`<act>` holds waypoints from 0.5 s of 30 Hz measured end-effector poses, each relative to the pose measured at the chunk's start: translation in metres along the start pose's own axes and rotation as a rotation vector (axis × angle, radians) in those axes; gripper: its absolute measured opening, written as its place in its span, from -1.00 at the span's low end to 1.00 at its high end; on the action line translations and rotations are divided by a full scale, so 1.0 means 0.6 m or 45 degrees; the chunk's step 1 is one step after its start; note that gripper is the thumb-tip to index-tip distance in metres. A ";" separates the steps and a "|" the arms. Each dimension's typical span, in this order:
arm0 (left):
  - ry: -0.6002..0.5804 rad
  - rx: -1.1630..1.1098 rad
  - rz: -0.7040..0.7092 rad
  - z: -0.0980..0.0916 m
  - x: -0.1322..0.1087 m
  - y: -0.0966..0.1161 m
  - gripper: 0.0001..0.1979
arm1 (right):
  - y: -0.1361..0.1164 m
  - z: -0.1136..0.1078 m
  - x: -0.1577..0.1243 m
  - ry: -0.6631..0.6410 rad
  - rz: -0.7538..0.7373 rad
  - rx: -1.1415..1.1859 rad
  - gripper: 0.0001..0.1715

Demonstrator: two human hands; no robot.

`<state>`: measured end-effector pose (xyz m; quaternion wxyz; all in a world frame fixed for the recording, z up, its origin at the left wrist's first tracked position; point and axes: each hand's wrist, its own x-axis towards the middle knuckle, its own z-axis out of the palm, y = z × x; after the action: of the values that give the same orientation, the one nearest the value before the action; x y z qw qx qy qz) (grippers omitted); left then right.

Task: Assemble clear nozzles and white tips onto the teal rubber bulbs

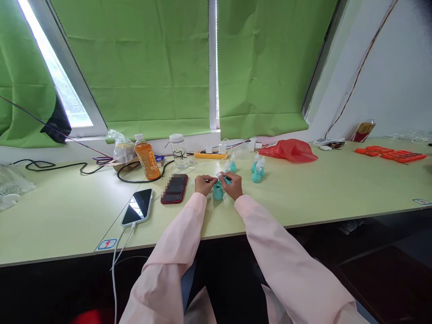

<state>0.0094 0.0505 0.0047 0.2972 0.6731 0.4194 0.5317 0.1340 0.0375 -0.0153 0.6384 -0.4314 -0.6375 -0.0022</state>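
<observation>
My right hand [232, 185] is closed around a teal squeeze bulb [227, 180], mostly covered by the fingers. The fingertips of my left hand [204, 185] are pinched together close to it, near a small whitish translucent piece [218, 175]; what exactly they grip is too small to make out. Just below and between my hands, an open-topped teal bulb [218, 193] stands on the table. Beyond my right hand stands another teal bulb with a white pointed tip [232, 165]. To the right is a small group of similar tipped bulbs [257, 174].
Left of my hands lie a dark phone with a red edge [174, 189] and a phone on a white cable [137, 207]. Behind them stand an orange drink bottle [147, 157] and a clear jar [178, 152]. A power strip [211, 155], red plastic bag [288, 150] and orange items [403, 156] lie farther back.
</observation>
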 end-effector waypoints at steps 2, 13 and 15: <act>-0.003 -0.016 0.001 -0.001 -0.001 0.002 -0.89 | -0.002 -0.001 0.000 -0.003 0.007 0.000 -0.78; 0.042 -0.076 -0.003 -0.002 -0.003 0.004 -0.94 | -0.009 -0.001 -0.001 -0.015 -0.032 0.001 -0.77; 0.052 -0.084 -0.003 -0.001 -0.002 0.003 -0.94 | -0.009 0.000 -0.002 -0.014 -0.049 -0.009 -0.78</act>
<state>0.0091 0.0485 0.0057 0.3110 0.6515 0.4085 0.5586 0.1309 0.0336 -0.0131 0.6331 -0.4214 -0.6492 -0.0142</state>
